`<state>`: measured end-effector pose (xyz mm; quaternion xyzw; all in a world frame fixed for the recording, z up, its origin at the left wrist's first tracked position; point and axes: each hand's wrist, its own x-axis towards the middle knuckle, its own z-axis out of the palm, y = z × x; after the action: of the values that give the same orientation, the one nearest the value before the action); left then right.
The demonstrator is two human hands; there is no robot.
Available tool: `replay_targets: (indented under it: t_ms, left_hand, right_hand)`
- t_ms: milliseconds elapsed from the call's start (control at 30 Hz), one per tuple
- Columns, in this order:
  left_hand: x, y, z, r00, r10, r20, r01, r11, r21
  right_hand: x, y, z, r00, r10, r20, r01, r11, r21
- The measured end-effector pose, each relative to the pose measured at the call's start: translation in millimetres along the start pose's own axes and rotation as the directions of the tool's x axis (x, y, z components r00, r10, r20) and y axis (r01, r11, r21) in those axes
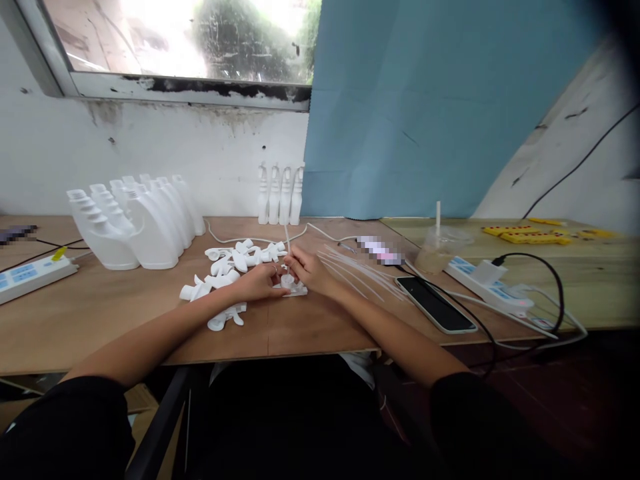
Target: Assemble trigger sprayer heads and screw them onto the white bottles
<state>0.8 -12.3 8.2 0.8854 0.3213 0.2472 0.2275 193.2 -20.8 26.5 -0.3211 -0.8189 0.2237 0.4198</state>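
Over the middle of the table my hands meet at one white trigger spray head (289,283), partly hidden by fingers. My left hand (257,283), with a ring on one finger, grips its side. Pinched in my right hand (311,272) is a thin translucent plastic tube (287,233) that stands upright above the spray head. Whether the tube sits inside the head cannot be made out. Beside my left hand lies a loose pile of white trigger spray heads (220,280). Several more thin plastic tubes (357,270) are spread to the right of my right hand.
White plastic bottles (150,233) stand in rows at the left; several slim white ones (280,197) stand against the wall. A phone (435,303), a cup with a straw (440,250), a power strip (493,287) and cables occupy the right. Another power strip (35,277) lies far left.
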Motion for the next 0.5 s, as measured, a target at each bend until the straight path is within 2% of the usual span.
replay_targets:
  t_ms: [233, 367, 500]
  left_hand:
    - [0.5, -1.9, 0.6, 1.000, -0.010, -0.023, 0.010, 1.000, 0.021]
    - [1.1, 0.3, -0.6, 1.000, -0.020, -0.020, 0.020, 0.999, 0.029]
    - [1.3, 2.8, -0.8, 0.998, -0.052, -0.026, 0.052, 0.999, 0.000]
  right_hand:
    - [-0.9, 1.9, -3.0, 0.997, -0.034, 0.067, 0.032, 0.999, 0.024]
    - [-3.7, 8.5, -2.9, 0.999, -0.033, 0.002, 0.033, 0.999, 0.011]
    - [-4.6, 14.2, -0.3, 1.000, 0.006, -0.001, -0.006, 1.000, 0.016]
